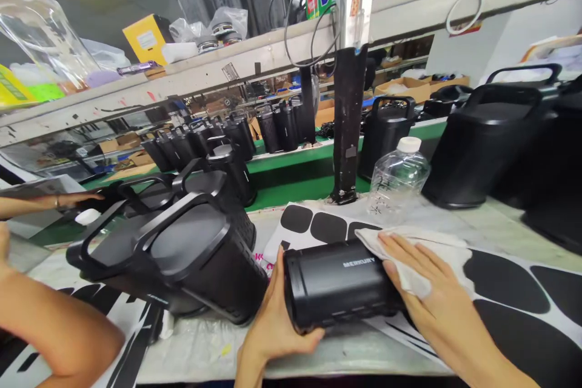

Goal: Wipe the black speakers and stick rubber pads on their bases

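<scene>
A black speaker [334,288] marked "MERKURY" lies on its side near the front of the workbench. My left hand [273,321] grips its left end, with the thumb along the lower edge. Under the fingers of my right hand [434,291] is a white cloth [443,245], held against the speaker's right end. That end is partly hidden by the cloth and my hand. Sheets with rounded black shapes [504,276] lie beneath and to the right of the speaker.
Upright black speakers [195,254] with handles stand close on the left, and another [486,139] on the right. A clear bottle [398,179] stands behind my right hand. At left is another person's arm [59,327]. A post [348,127] rises behind, below a shelf [254,51].
</scene>
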The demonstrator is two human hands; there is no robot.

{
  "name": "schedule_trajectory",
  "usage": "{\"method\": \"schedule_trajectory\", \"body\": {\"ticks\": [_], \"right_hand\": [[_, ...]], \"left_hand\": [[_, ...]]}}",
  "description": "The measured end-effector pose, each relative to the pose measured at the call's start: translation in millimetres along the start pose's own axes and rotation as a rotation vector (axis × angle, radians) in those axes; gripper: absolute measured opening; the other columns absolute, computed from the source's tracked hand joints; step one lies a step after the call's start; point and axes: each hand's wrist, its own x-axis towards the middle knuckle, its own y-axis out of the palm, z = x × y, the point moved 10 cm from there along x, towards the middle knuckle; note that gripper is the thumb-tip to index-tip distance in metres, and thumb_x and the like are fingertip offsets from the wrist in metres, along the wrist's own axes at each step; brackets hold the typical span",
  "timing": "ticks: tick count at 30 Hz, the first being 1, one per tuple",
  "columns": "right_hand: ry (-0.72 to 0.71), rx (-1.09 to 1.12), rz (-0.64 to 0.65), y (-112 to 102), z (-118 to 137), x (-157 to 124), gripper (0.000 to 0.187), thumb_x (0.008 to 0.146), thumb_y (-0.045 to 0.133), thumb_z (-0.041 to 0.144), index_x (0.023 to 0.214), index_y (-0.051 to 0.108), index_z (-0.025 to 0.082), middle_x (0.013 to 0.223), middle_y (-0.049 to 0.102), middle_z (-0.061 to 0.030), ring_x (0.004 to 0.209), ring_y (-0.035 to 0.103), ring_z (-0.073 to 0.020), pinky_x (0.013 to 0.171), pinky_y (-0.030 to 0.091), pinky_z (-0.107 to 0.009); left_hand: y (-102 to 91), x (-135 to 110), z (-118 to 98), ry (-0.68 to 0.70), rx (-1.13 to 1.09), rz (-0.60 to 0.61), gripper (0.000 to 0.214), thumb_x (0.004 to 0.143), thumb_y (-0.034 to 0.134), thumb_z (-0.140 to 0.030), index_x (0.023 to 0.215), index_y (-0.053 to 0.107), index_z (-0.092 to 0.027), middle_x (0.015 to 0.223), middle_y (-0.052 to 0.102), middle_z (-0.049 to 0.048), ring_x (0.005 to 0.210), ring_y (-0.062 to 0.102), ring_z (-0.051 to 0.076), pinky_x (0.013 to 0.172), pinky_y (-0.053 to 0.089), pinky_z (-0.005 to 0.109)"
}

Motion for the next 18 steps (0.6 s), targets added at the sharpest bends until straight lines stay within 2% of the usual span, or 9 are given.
{"method": "schedule_trajectory", "body": {"ticks": [4,6,8,9,11,14,16,18], "right_hand": [[-0.192,0.036,0.084,38,78,22,0.041,0.098,0.041,0.021,0.133,0.059,0.014,0.138,0.058,-0.0064,0.127,0.056,-0.0233,0.105,0.043,-0.042],[-0.248,0.089,0.21,64,114,33,0.043,0.096,0.044,0.022,0.134,0.059,0.013,0.141,0.055,-0.0082,0.127,0.056,-0.0236,0.105,0.045,-0.041],[-0.26,0.123,0.338,82,136,38,0.048,0.092,0.049,0.025,0.137,0.056,0.009,0.143,0.051,-0.0127,0.127,0.055,-0.0259,0.106,0.046,-0.042],[-0.269,0.139,0.372,84,141,37,0.051,0.09,0.05,0.024,0.138,0.055,0.007,0.144,0.049,-0.0142,0.129,0.054,-0.0272,0.107,0.046,-0.042],[-0.341,0.186,0.391,73,147,28,0.056,0.086,0.051,0.02,0.14,0.052,0.007,0.148,0.044,-0.013,0.133,0.049,-0.0278,0.11,0.044,-0.041],[-0.518,0.287,0.424,48,147,7,0.067,0.079,0.048,0.012,0.146,0.046,0.013,0.153,0.037,-0.0056,0.14,0.041,-0.0225,0.115,0.039,-0.035],[-0.557,0.345,0.491,46,144,3,0.071,0.078,0.047,0.009,0.149,0.042,0.016,0.153,0.038,-0.0032,0.141,0.039,-0.0191,0.118,0.034,-0.034],[-0.498,0.365,0.536,57,139,12,0.068,0.081,0.047,0.01,0.149,0.042,0.016,0.152,0.041,-0.0049,0.141,0.04,-0.0192,0.119,0.032,-0.037]], "left_hand": [[9.0,-1,23,-0.09,-0.117,0.023,0.131,0.058,0.076,-0.035,0.154,-0.008,-0.007,0.164,0.012,0.0219,0.152,0.013,0.032,0.124,0.011,0.05],[12.0,-1,27,-0.104,-0.118,0.0,0.126,0.057,0.079,-0.038,0.154,0.006,-0.007,0.162,0.016,0.0233,0.151,0.017,0.034,0.124,0.015,0.05],[11.0,-1,26,-0.114,-0.075,-0.032,0.116,0.054,0.082,-0.04,0.15,0.026,-0.007,0.159,0.026,0.0243,0.149,0.024,0.038,0.123,0.019,0.053],[9.5,-1,23,-0.113,-0.053,-0.043,0.11,0.052,0.083,-0.041,0.146,0.035,-0.008,0.157,0.032,0.024,0.147,0.028,0.039,0.122,0.02,0.054],[6.8,-1,14,-0.097,-0.033,-0.042,0.095,0.057,0.079,-0.04,0.14,0.044,-0.009,0.152,0.042,0.0212,0.144,0.035,0.039,0.122,0.022,0.053],[6.7,-3,4,-0.059,-0.034,-0.007,0.072,0.072,0.063,-0.034,0.139,0.046,-0.014,0.141,0.057,0.011,0.135,0.05,0.032,0.119,0.03,0.046],[7.0,-5,5,-0.027,-0.005,-0.017,0.071,0.07,0.064,-0.033,0.137,0.048,-0.017,0.134,0.063,0.0083,0.13,0.055,0.032,0.117,0.034,0.047],[7.4,-6,11,-0.005,0.041,-0.054,0.075,0.061,0.072,-0.033,0.131,0.054,-0.015,0.133,0.063,0.0144,0.129,0.054,0.038,0.116,0.034,0.055]]}}
